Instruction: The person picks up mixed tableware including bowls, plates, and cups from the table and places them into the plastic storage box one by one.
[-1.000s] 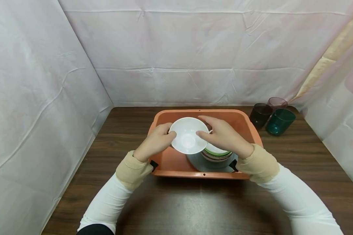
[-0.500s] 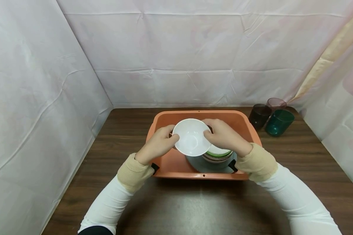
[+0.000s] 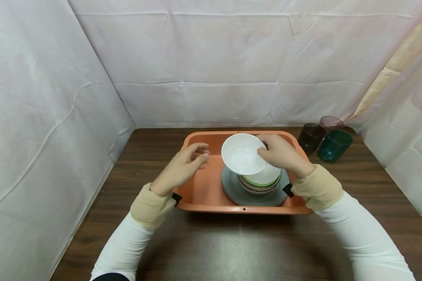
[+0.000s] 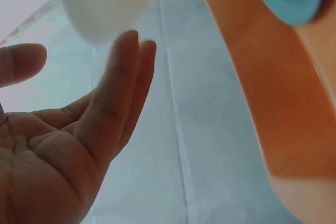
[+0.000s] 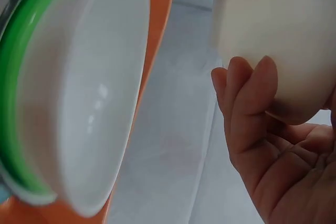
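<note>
My right hand point(image 3: 281, 154) grips a white bowl point(image 3: 242, 154) by its right rim, thumb inside and fingers beneath the outer wall. The bowl is held tilted above the orange tub. Below it, a stack of bowls, the top one a white bowl point(image 3: 265, 175) over a green-edged one, stands on a grey-blue plate point(image 3: 230, 189) inside the tub. My left hand point(image 3: 178, 168) hovers over the tub's left side, fingers loosely extended and holding nothing. In the left wrist view, the held bowl point(image 4: 107, 3) appears beyond its fingertips, apparently apart from them.
The orange tub point(image 3: 211, 209) sits on a dark wooden table point(image 3: 154, 156). At the back right stand a dark cup point(image 3: 311, 137), a pinkish glass point(image 3: 331, 121) and a teal glass point(image 3: 335, 146). White sheeting point(image 3: 211, 70) hangs behind and at both sides.
Both hands held the bowl before; the left has let go and drawn back left. The right hand has carried the bowl to the right and slightly away, over the stack.
</note>
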Motion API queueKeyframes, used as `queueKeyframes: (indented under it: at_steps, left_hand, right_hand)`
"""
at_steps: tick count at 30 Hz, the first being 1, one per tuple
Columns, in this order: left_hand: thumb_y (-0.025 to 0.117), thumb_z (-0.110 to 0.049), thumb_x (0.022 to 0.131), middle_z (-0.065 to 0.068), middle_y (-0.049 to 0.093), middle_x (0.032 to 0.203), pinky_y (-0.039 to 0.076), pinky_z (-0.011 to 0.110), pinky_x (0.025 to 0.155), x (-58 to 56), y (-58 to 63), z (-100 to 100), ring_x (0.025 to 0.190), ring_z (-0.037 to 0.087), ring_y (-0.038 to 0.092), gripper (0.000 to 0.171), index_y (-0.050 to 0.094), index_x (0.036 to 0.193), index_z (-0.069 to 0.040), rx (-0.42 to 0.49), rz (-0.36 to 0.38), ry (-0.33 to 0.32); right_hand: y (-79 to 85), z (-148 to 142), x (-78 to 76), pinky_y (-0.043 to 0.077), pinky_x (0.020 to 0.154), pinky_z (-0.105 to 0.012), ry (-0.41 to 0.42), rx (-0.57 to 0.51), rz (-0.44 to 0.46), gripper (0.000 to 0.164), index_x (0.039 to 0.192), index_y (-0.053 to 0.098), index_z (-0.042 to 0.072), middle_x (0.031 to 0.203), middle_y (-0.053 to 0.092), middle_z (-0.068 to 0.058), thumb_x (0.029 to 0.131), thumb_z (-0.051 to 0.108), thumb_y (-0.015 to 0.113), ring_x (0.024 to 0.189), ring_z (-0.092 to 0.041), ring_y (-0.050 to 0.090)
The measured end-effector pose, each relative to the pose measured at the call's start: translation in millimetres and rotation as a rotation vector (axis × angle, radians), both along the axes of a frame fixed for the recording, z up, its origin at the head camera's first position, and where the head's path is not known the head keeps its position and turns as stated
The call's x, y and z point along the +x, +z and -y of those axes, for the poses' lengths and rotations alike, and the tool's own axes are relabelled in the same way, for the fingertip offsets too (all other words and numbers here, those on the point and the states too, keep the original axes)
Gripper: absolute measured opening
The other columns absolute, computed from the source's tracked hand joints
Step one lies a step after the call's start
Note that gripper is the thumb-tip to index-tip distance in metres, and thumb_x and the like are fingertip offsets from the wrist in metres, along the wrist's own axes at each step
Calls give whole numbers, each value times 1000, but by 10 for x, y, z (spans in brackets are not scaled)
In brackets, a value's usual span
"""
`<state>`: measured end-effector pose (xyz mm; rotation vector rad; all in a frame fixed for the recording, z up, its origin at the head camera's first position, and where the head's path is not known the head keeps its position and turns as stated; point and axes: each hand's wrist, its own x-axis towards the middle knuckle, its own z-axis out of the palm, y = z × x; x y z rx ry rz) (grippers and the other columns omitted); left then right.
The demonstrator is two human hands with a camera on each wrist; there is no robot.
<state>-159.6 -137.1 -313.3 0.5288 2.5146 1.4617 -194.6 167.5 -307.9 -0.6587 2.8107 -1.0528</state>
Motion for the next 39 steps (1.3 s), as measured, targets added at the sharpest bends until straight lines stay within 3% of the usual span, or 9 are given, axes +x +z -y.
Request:
queueKeyframes:
  at_steps: [5, 8, 11, 16, 19, 25, 31, 39]
  left_hand:
    - [55, -27, 111, 15, 59, 146, 51, 51, 107, -65, -74, 201, 127, 34, 63, 48, 48, 154, -6, -4, -26, 47]
    - [57, -26, 110, 19, 55, 150, 47, 54, 112, -114, -126, 346, 136, 38, 57, 51, 47, 155, -4, 31, -10, 78]
    - [56, -28, 110, 21, 50, 156, 44, 56, 116, -175, -193, 477, 142, 39, 52, 55, 43, 157, -2, 44, 13, 134]
    - [55, -34, 110, 22, 39, 164, 38, 59, 121, -269, -352, 640, 150, 42, 41, 64, 34, 162, -2, -7, 55, 237]
    - [54, -34, 109, 23, 36, 166, 39, 61, 120, -318, -472, 691, 151, 45, 39, 70, 28, 165, -1, -45, 100, 269]
    - [52, -33, 109, 29, 34, 165, 46, 56, 115, -342, -719, 667, 146, 45, 45, 79, 13, 166, 5, -69, 194, 258]
    - [58, -26, 107, 32, 48, 151, 59, 50, 99, -312, -843, 526, 124, 45, 64, 78, 17, 165, 5, 2, 201, 267]
    - [58, -11, 104, 33, 42, 156, 51, 57, 109, -290, -915, 415, 133, 48, 56, 76, 16, 165, 3, 40, 182, 328]
  right_hand:
    - [-11, -160, -88, 47, 68, -33, -84, 38, 35, 48, 144, 60, -3, 117, 72, -22, 97, 3, 50, 80, -25, 57]
    - [-55, -236, -151, 46, 60, -32, -104, 22, 96, 50, 146, 57, -3, 119, 68, -23, 97, 2, 48, 70, -23, 55]
    - [-122, -291, -220, 45, 57, -31, -105, 21, 114, 46, 138, 62, -4, 117, 66, -23, 95, -1, 48, 67, -22, 54]
    - [-214, -331, -293, 48, 70, -35, -93, 96, 49, 31, 121, 68, -11, 112, 69, -26, 93, -3, 56, 87, -31, 59]
    - [-248, -338, -315, 50, 74, -36, -91, 119, 48, 29, 120, 66, -12, 108, 71, -25, 93, -2, 57, 85, -30, 60]
    - [-261, -335, -318, 51, 76, -39, -100, 114, 79, 27, 116, 65, -11, 102, 70, -23, 93, -1, 57, 84, -29, 59]
    - [-257, -324, -290, 53, 79, -42, -106, 105, 86, 25, 115, 65, -12, 103, 71, -25, 94, -1, 58, 89, -31, 62]
    - [-283, -310, -292, 51, 70, -33, -129, 107, 105, 21, 112, 67, -10, 98, 70, -21, 94, -2, 60, 83, -28, 62]
